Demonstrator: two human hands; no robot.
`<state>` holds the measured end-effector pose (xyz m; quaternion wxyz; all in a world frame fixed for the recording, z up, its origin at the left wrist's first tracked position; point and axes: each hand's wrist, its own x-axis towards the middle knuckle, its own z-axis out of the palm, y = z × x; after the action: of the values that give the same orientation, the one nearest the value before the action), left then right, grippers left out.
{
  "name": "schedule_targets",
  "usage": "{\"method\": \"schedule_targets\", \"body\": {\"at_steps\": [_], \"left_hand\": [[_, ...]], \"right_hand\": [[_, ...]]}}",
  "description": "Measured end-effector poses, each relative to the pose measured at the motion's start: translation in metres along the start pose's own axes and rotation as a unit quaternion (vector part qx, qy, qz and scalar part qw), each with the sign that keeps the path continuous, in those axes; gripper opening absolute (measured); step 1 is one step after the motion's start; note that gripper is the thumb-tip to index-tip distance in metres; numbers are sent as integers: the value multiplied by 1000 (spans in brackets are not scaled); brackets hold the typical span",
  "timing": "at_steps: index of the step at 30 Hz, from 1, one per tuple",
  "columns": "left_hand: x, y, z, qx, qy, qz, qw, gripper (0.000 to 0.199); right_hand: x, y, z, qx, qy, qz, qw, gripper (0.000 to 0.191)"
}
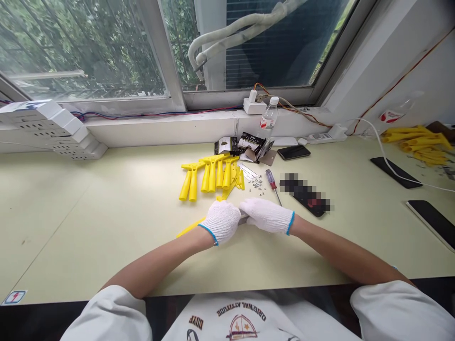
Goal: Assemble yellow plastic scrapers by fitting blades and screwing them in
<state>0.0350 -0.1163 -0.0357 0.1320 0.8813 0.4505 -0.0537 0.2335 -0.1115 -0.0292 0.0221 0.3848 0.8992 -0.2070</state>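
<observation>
My left hand (pixel 223 221), in a white knit glove with a blue cuff edge, is closed with its fingers curled. Beside it my right hand (pixel 266 216), gloved the same way, is closed too. Between them shows a small grey flat piece (pixel 243 219), gripped from both sides and mostly hidden. A yellow plastic strip (pixel 191 228) sticks out behind my left wrist; whether it joins the grey piece is hidden. Just beyond my hands lie several yellow plastic handles (pixel 212 176), a flat yellow part (pixel 231 185), many small screws (pixel 256 183) and a screwdriver (pixel 271 179) with a clear and red handle.
Black printed boxes (pixel 249 144) and a plastic bottle (pixel 269 118) stand by the window ledge. A phone (pixel 294 152) and a partly blurred black object (pixel 307 196) lie right. White boxes (pixel 53 128) are stacked far left; more yellow parts (pixel 417 142) lie far right.
</observation>
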Motion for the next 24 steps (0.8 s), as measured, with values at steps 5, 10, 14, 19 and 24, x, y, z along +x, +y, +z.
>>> {"method": "schedule_targets", "body": {"at_steps": [5,10,14,19,24], "left_hand": [[4,-1,-1,-35,-9,-10,999,16],[1,4,-7,-5,-17,0,1000,15],[-1,2,-16,-44,-20,8,999,15],[-13,-35,-45,-119,25,7,993,19],[-33,-69,-45,-74,36,-125,989,60]], "right_hand": [[-12,2,-6,-44,-6,48,998,21],[-8,0,3,-23,-18,39,999,11],[-6,6,-1,3,-33,18,999,10],[-11,19,-28,106,23,5,994,14],[-17,27,-53,329,47,50,942,5]]}}
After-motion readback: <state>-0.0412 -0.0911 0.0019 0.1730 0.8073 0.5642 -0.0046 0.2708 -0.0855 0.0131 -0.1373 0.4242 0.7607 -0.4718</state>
